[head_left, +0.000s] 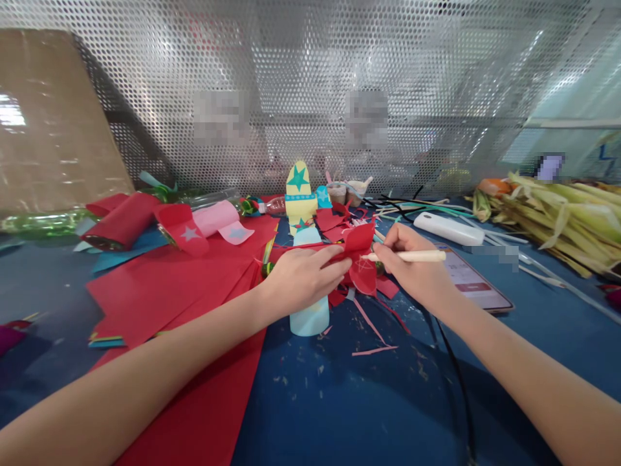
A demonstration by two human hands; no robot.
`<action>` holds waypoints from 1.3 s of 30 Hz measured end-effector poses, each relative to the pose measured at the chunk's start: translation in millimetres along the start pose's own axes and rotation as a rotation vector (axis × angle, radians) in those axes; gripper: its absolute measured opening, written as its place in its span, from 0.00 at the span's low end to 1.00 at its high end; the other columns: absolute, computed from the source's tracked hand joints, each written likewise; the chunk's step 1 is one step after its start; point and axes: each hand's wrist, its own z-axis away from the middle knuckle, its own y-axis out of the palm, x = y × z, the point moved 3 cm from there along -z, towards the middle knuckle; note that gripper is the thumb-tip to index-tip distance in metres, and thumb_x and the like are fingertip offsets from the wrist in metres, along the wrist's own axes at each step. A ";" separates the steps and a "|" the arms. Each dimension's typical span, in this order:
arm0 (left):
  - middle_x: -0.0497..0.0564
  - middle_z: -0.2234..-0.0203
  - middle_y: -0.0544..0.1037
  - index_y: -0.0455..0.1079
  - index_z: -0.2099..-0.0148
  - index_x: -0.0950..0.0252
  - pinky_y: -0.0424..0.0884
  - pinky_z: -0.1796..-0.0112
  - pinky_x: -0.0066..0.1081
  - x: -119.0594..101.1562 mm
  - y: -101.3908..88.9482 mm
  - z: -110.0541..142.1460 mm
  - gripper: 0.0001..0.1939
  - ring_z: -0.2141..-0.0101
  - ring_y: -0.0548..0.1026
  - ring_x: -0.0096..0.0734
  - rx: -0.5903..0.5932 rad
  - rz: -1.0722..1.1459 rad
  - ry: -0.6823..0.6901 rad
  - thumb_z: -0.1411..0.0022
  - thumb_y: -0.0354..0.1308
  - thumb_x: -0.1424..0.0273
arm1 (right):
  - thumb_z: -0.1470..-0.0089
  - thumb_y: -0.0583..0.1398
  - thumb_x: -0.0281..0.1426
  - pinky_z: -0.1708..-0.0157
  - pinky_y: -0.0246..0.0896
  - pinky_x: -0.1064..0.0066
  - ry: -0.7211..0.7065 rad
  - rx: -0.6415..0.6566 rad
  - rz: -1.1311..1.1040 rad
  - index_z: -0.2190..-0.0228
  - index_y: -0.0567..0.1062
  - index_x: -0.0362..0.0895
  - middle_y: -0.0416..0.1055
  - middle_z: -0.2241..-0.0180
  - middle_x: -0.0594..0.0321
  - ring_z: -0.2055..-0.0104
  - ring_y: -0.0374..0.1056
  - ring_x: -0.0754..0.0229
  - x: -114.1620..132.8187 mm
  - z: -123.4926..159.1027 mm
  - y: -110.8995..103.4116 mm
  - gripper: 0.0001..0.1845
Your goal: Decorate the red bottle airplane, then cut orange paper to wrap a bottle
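My left hand (303, 278) is closed, pinching a small red paper piece (359, 254) with a star outline drawn on it. My right hand (412, 266) grips a cream pencil (417, 256) whose tip touches that red piece. Under my left hand lies a paper rocket (305, 259) with a light blue body, a yellow nose and teal stars. Red scraps (339, 223) lie around it on the blue table (339, 401).
Large red paper sheets (184, 298) spread left. Red and pink paper rolls (145, 223) and a green plastic bottle (39, 222) lie behind. A phone (473, 281), a white case (449, 228) and corn husks (557, 207) sit right. Perforated metal screen (310, 77) and cardboard (43, 116) stand at the back.
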 end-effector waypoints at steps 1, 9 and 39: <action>0.53 0.57 0.77 0.71 0.56 0.63 0.72 0.75 0.28 -0.1 0.0 0.0 0.12 0.69 0.78 0.30 0.001 -0.001 0.003 0.33 0.47 0.67 | 0.48 0.57 0.32 0.80 0.49 0.74 0.001 0.000 -0.004 0.78 0.59 0.47 0.60 0.85 0.73 0.83 0.55 0.67 0.0 0.0 -0.1 0.12; 0.54 0.57 0.76 0.71 0.55 0.63 0.73 0.73 0.27 -0.1 1.0 1.0 0.12 0.69 0.77 0.29 0.025 0.003 0.001 0.34 0.47 0.67 | 0.49 0.56 0.31 0.81 0.48 0.74 0.011 0.007 0.012 0.79 0.59 0.47 0.59 0.85 0.73 0.83 0.54 0.67 1.8 -0.5 0.9 0.12; 0.53 0.57 0.76 0.71 0.55 0.63 0.72 0.74 0.28 0.2 0.8 0.2 0.12 0.68 0.78 0.30 0.013 -0.009 0.013 0.33 0.47 0.67 | 0.50 0.56 0.29 0.82 0.45 0.74 -0.002 -0.023 0.011 0.80 0.57 0.47 0.57 0.86 0.74 0.84 0.53 0.68 0.8 -0.7 -1.0 0.12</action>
